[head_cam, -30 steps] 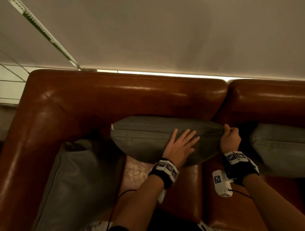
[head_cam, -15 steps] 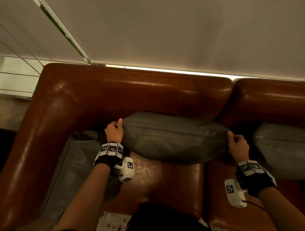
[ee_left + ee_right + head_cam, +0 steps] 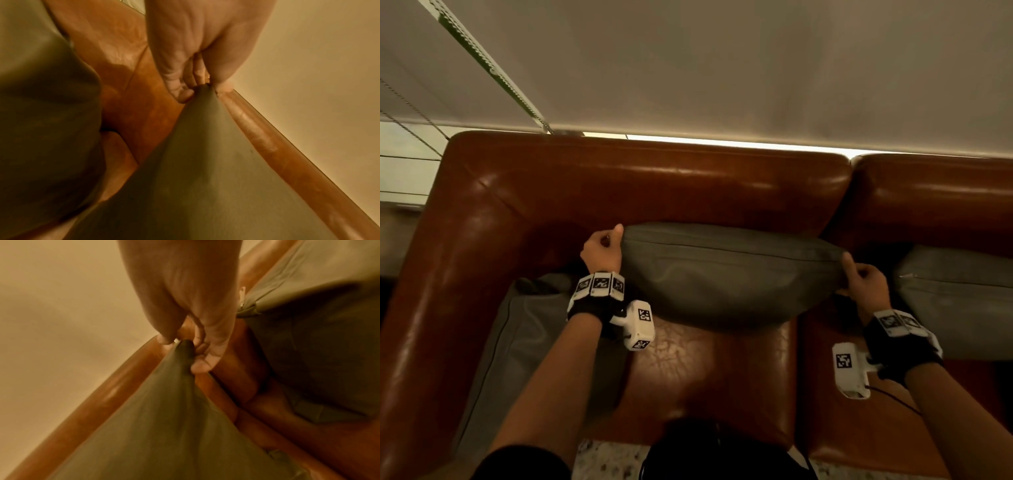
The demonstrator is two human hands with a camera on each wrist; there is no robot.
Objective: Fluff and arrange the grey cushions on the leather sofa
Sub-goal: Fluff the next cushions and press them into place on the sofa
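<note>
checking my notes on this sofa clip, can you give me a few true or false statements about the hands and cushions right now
1. Both hands pinch the middle cushion by its top corners. True.
2. The left hand lies flat on the cushion's front. False: it pinches the left corner.
3. The sofa is brown leather. True.
4. The right hand holds the right cushion. False: it holds the middle one.
5. Only one cushion shows. False: three do, counting the left cushion.
</note>
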